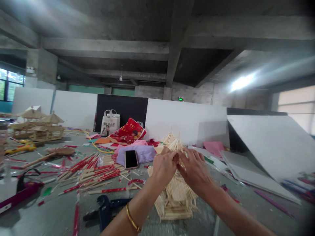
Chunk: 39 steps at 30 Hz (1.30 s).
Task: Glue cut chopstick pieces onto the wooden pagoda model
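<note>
Two hands met at the peak of a stick model (176,198), a small roofed tower of pale wooden sticks that stood on the grey worktop (56,214) straight ahead of the person. The left hand (163,167) came up from the lower middle with a gold bangle (133,221) on its wrist, fingers curled tight about the roof sticks. The right hand (195,171) reached in from the lower right, its back to the camera, thumb and forefinger pinched on the same sticks. Their backs hid most of the roof. The right forearm was cut off by the lower edge. A blue tool (105,209) near the left arm was too blurred to identify.
</note>
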Motion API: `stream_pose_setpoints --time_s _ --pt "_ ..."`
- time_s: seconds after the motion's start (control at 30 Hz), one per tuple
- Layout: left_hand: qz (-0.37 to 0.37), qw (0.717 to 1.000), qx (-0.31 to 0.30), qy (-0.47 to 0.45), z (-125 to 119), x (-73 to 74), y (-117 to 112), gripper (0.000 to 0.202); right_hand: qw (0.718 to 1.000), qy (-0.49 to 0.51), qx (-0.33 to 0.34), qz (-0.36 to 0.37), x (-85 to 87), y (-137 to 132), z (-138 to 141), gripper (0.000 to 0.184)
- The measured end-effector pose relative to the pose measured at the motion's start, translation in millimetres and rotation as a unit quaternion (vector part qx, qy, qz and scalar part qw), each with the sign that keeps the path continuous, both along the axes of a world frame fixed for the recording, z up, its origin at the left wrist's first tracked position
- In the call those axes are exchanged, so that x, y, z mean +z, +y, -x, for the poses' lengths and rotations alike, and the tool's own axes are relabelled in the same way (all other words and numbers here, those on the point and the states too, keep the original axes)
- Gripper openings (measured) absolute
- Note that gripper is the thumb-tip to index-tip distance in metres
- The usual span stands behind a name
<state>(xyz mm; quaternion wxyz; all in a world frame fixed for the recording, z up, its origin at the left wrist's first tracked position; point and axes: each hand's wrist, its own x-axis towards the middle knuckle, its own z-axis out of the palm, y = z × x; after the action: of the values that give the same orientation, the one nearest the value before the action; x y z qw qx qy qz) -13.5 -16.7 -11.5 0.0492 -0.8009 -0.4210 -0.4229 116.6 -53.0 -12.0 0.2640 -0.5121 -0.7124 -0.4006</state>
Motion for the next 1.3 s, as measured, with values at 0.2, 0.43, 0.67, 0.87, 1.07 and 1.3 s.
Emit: stream_pose_setpoints --time_s 0.2,0.43,0.67,0.87,1.07,1.3 --pt "-0.002 1.000 0.002 0.002 -0.2 0.2 -1.1 0.030 1.000 -0.014 0.000 -0.005 -0.8 -0.1 0.3 0.031" --pt "-0.011 1.000 0.001 0.005 0.1 0.1 -1.0 0.030 1.000 -0.023 -0.007 -0.009 -3.9 1.5 1.4 0.031" --pt "0.006 1.000 0.016 -0.013 -2.8 2.8 0.2 0.027 1.000 -0.013 -0.020 0.017 -2.9 0.6 2.6 0.034" --pt "0.044 0.998 0.033 -0.038 -5.6 7.6 0.9 0.025 1.000 -0.014 -0.018 0.010 -3.1 -1.2 4.0 0.037" --pt "0.087 0.994 0.036 -0.052 -7.1 13.1 1.3 0.025 0.999 -0.012 -0.026 0.022 -2.2 -3.0 4.7 0.038" --pt "0.101 0.993 0.038 -0.041 -6.8 15.6 5.2 0.025 0.999 -0.005 -0.027 0.030 -3.3 -4.2 3.0 0.038"
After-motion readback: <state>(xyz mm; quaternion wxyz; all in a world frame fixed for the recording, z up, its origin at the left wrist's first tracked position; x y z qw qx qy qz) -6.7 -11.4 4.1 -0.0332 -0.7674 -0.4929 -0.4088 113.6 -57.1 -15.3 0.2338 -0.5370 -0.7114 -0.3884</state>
